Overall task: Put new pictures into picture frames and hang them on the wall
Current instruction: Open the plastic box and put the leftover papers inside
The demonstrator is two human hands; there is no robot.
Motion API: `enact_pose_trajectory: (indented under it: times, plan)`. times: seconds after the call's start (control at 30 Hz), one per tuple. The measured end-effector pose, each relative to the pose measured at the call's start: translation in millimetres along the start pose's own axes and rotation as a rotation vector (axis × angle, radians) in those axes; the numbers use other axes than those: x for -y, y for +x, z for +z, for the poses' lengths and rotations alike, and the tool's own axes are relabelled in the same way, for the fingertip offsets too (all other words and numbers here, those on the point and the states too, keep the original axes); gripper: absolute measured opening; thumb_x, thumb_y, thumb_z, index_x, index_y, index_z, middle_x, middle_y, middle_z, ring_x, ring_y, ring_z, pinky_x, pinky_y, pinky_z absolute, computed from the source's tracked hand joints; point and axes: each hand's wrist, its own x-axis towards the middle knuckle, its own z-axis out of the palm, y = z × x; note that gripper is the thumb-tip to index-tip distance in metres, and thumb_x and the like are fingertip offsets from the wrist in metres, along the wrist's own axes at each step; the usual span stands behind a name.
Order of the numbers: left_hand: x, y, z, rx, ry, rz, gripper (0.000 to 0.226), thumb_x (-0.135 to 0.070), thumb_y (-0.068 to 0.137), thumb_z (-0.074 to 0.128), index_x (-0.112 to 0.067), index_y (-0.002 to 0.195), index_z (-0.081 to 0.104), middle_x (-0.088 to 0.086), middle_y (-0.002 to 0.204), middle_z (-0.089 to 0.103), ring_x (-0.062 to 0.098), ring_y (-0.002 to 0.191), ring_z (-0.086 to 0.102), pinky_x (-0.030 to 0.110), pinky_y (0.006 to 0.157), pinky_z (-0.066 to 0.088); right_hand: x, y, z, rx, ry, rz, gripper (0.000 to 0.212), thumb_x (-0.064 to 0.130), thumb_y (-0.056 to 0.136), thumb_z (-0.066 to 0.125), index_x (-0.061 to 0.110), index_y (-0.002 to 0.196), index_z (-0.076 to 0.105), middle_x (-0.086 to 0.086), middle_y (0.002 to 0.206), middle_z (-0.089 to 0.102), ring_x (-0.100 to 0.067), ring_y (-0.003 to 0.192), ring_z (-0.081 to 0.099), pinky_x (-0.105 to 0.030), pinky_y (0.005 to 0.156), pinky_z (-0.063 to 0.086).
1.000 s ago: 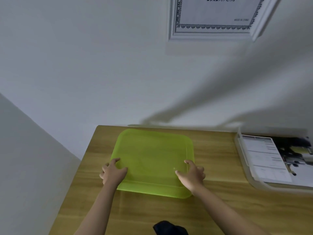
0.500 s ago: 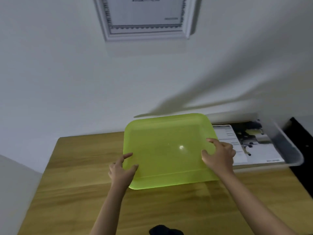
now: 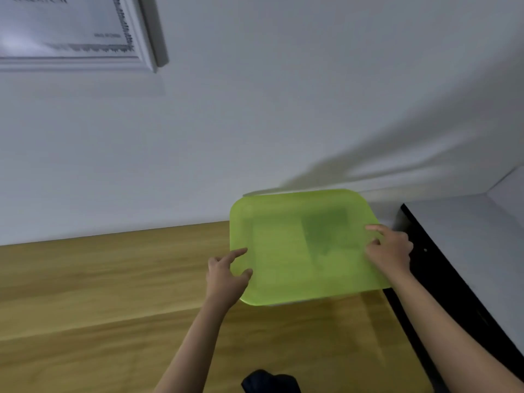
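frame (image 3: 76,38): cut off by the top and left edges; print blurred, unreadable
lid (image 3: 306,248): dark patch shows through, contents unclear
left fingers (image 3: 218,262): mostly hidden under the lid
dark thing (image 3: 269,381): cut off by the bottom edge, unidentifiable

Lid (image 3: 283,268): translucent lime-green plastic, smooth, faintly glossy. Table (image 3: 99,293): wood-grain top, light brown, satin finish. Picture frame (image 3: 141,32): white moulded surround, glazed and reflective, over printed paper. Wall (image 3: 283,109): matt white paint.
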Motion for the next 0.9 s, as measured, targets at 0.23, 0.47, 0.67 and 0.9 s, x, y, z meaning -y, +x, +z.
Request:
enact_pose_trajectory:
  times: [0.23, 0.47, 0.67, 0.9]
  plan:
    - [-21.7, 2.9, 40.1, -0.059, 0.115, -0.044, 0.047, -0.023, 0.078, 0.068, -0.040, 0.120, 0.057, -0.002, 0.109, 0.034, 0.028, 0.107, 0.047, 0.035, 0.099, 0.040, -37.7, 49.3, 11.7, 0.088, 0.044, -0.061, 0.045, 0.004, 0.082, 0.043, 0.028, 0.114, 0.064, -0.020, 0.108, 0.052, -0.042, 0.111, 0.038, -0.035, 0.069, 0.035]
    - [-11.5, 5.3, 43.6, -0.119, 0.102, -0.083, 0.047, -0.021, 0.075, 0.069, -0.046, 0.113, 0.058, -0.003, 0.110, 0.038, 0.028, 0.108, 0.048, 0.037, 0.094, 0.043, -57.6, 54.1, 34.2, 0.083, 0.042, -0.155, 0.045, 0.004, 0.079, 0.049, 0.028, 0.113, 0.065, -0.008, 0.065, 0.049, -0.038, 0.078, 0.055, -0.037, 0.083, 0.035]
    - [-4.4, 9.6, 40.5, -0.102, 0.012, -0.120, 0.047, -0.015, 0.074, 0.073, -0.048, 0.105, 0.061, 0.002, 0.111, 0.039, 0.027, 0.103, 0.050, 0.040, 0.094, 0.046, -60.0, 44.9, 39.5, 0.067, 0.022, -0.177, 0.043, 0.007, 0.086, 0.046, 0.031, 0.118, 0.060, -0.012, 0.110, 0.049, -0.037, 0.107, 0.042, -0.041, 0.085, 0.041]
    - [6.9, 14.2, 36.1, -0.031, -0.172, -0.128, 0.049, -0.007, 0.069, 0.077, -0.047, 0.096, 0.067, 0.008, 0.118, 0.040, 0.008, 0.087, 0.050, 0.036, 0.090, 0.049, -56.0, 33.1, 45.1, -0.002, -0.048, -0.206, 0.041, 0.009, 0.088, 0.045, 0.029, 0.121, 0.058, -0.015, 0.116, 0.045, -0.037, 0.107, 0.041, -0.046, 0.079, 0.048]
